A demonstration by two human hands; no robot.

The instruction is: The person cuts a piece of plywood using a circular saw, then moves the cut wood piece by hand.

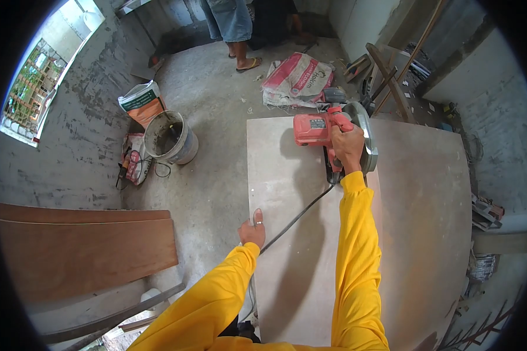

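Note:
My right hand (348, 147) is wrapped round the handle of a red circular saw (315, 129), which stands on a large pale board (301, 234) near its far edge. The saw's silver blade guard is on the right side, and a black cord runs from the saw back toward me. At the board's left edge rests my left hand (252, 231), thumb pointing forward on the surface, with its other fingers hidden at or below the edge. A lighter strip shows on the board behind the saw.
A bucket (188, 146) and an orange-green bag (144, 102) stand at the left. Brown panels (88, 251) lie at lower left. Beyond the board are a red-white sack (298, 79) and a person in sandals (231, 35). Wooden poles (392, 82) lean at the right.

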